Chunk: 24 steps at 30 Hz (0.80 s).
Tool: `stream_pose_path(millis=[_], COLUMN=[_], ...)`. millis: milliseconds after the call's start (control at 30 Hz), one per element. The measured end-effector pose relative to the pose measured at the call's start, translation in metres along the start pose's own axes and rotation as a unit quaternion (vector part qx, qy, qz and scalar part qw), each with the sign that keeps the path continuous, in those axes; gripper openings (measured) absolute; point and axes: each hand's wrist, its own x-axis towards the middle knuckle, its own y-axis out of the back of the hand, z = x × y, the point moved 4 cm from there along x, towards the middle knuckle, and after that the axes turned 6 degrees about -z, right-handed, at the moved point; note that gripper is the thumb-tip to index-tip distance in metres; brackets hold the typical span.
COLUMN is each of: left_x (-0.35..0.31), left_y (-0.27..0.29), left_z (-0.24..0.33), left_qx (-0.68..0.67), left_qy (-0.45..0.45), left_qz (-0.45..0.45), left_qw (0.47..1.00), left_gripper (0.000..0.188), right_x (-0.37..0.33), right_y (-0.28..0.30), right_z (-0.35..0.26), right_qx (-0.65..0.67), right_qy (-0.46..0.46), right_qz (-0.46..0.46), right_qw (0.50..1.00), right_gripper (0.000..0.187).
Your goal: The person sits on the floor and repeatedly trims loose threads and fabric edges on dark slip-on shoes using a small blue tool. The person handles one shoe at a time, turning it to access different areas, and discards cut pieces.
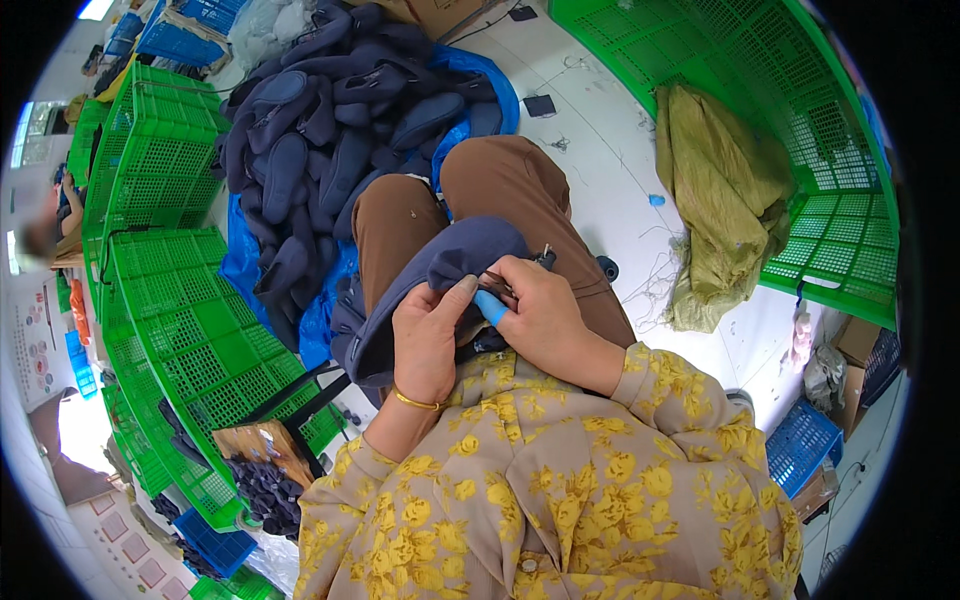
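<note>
A navy fabric slipper (450, 245) lies across my lap, its long sole side curving up to the left. My left hand (430, 330), with a gold bangle at the wrist, pinches the slipper's edge between thumb and fingers. Close beside it, my right hand (545, 315) is closed at the same edge, a blue cover on its thumb. Something small and dark shows between the right fingers, and a thin metal bit sticks out behind the knuckles; its kind is unclear. The two thumbs almost meet.
Ahead, a heap of navy slippers (330, 130) lies on a blue sheet (500, 85). Green crates (190, 330) stand at my left. On the right are an olive sack (715, 200), a large green crate (840, 130) and a blue basket (805, 445). Loose threads litter the floor.
</note>
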Motion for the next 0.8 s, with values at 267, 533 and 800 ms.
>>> stream_pose_path(millis=[267, 533, 800], left_x=[0.001, -0.003, -0.001], left_y=[0.013, 0.021, 0.023], left_z=[-0.006, -0.008, -0.01], left_qx=[-0.073, -0.104, -0.114], left_qy=[0.007, -0.003, -0.005], left_qz=[-0.077, -0.143, -0.156], left_qw=[0.994, 0.984, 0.981], left_gripper=[0.01, 0.017, 0.019], right_x=[-0.008, -0.019, -0.021], right_y=[0.012, 0.009, 0.007], right_z=[0.009, 0.001, 0.0], right_qx=[0.181, 0.142, 0.147], right_qy=[-0.06, -0.052, -0.024], right_qz=[0.015, -0.076, -0.065], right_qw=[0.982, 0.986, 0.987], right_gripper=[0.01, 0.026, 0.03])
